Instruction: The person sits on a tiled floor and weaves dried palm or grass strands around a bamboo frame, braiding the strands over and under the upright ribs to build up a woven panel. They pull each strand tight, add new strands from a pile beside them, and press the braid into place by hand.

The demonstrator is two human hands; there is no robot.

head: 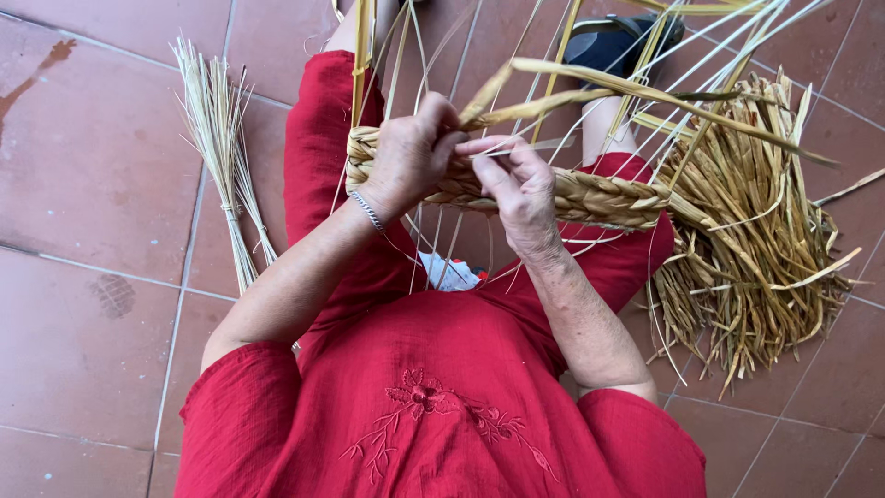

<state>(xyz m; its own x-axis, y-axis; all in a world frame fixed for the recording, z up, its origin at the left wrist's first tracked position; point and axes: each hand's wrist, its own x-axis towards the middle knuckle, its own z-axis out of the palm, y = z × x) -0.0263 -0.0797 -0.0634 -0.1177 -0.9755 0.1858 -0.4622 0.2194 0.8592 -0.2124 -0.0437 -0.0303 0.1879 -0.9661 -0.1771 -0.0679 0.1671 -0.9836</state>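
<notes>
Terracotta floor tiles (92, 175) spread wide and bare toward nine o'clock, giving free room there. Heaped dried rushes (756, 249) crowd three o'clock. Across the red-clad lap runs the plaited straw rim (590, 198), light and springy by my reckoning, stiff where woven (loose stalks look brittle). Left hand (406, 157) clamps the braid's end at eleven o'clock; right hand (516, 189) pinches a thin strand (516, 148) beside it, hands touching. Best hold: the thick braid, not the stakes.
</notes>
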